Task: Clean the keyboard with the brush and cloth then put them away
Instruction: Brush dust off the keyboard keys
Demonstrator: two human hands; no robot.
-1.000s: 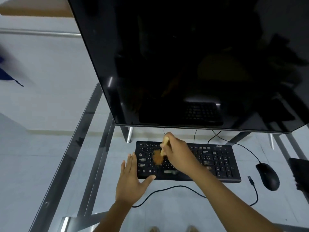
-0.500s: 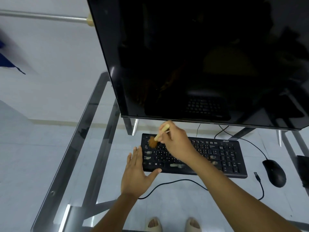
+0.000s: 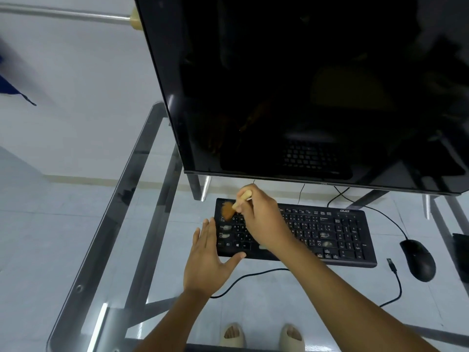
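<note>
A black keyboard (image 3: 330, 232) lies on the glass desk below the monitor. My right hand (image 3: 261, 219) grips a small brush (image 3: 234, 205) by its pale wooden handle. Its brown bristles touch the keys at the keyboard's far left corner. My left hand (image 3: 208, 260) lies flat with straight fingers against the keyboard's left end, the thumb along its front edge. No cloth is in view.
A large dark monitor (image 3: 304, 85) hangs over the keyboard's far side. A black mouse (image 3: 418, 260) sits right of the keyboard, with a loose USB plug (image 3: 392, 264) beside it. The glass desk (image 3: 152, 250) has metal rails on its left. My feet show beneath.
The brush has swept from the lower left keys up to the far left corner of the keyboard. My left hand has stayed at the keyboard's left end.
</note>
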